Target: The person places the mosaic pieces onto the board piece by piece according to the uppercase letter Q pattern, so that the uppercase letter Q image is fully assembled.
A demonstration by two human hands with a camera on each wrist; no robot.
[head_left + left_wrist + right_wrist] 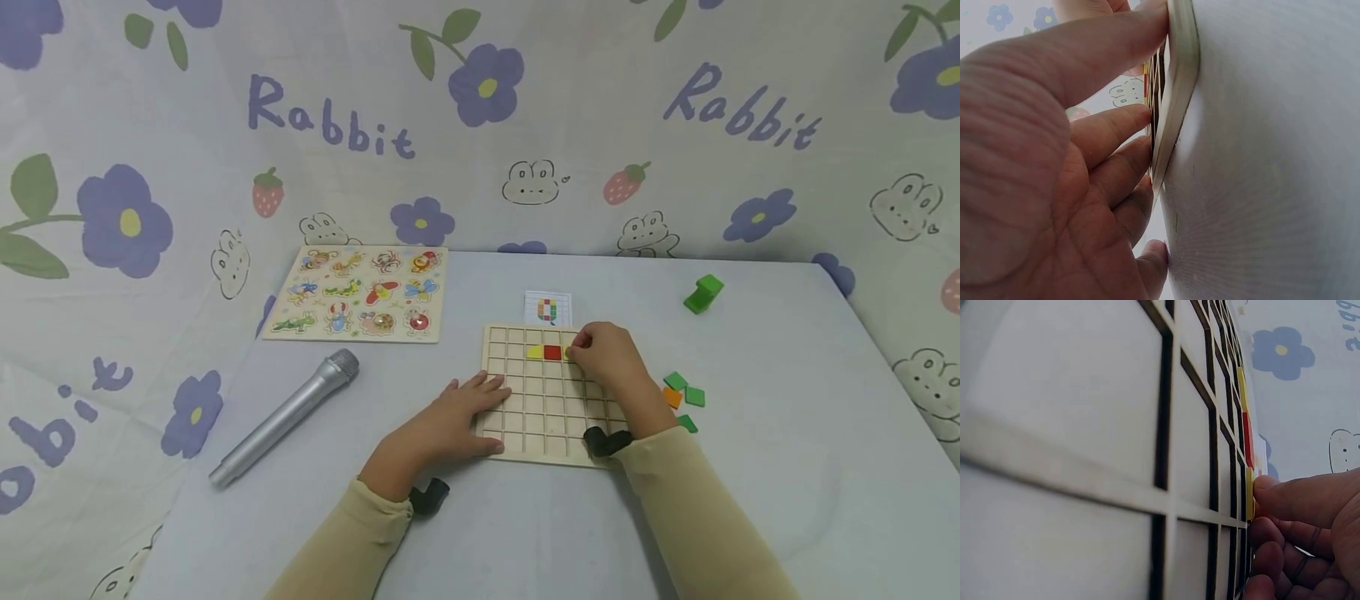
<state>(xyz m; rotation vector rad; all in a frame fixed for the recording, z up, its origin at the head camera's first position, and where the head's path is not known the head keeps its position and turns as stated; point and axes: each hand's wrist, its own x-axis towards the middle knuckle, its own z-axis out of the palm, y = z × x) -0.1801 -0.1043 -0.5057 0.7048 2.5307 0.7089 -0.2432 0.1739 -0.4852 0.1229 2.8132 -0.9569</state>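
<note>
A wooden grid board (pixel 513 417) lies on the table. In one of its upper rows sit a yellow tile (pixel 535 352) and a red tile (pixel 552 352), side by side. My right hand (pixel 611 362) pinches another yellow tile (pixel 1249 492) at the square to the right of the red one; its fingertips partly cover that tile in the head view. Along the board's left edge rests my left hand (pixel 453 421), fingers spread, with fingertips and thumb touching the edge. A small card (pixel 548 309) with a coloured letter Q pattern lies just behind the board.
Right of the board lie several loose tiles, among them a green tile (pixel 694 397) and an orange tile (pixel 672 397). A green block (pixel 703 294) stands farther back. At left are a silver microphone (pixel 285 417) and an insect puzzle board (pixel 356 293). A patterned cloth (pixel 465 175) hangs behind.
</note>
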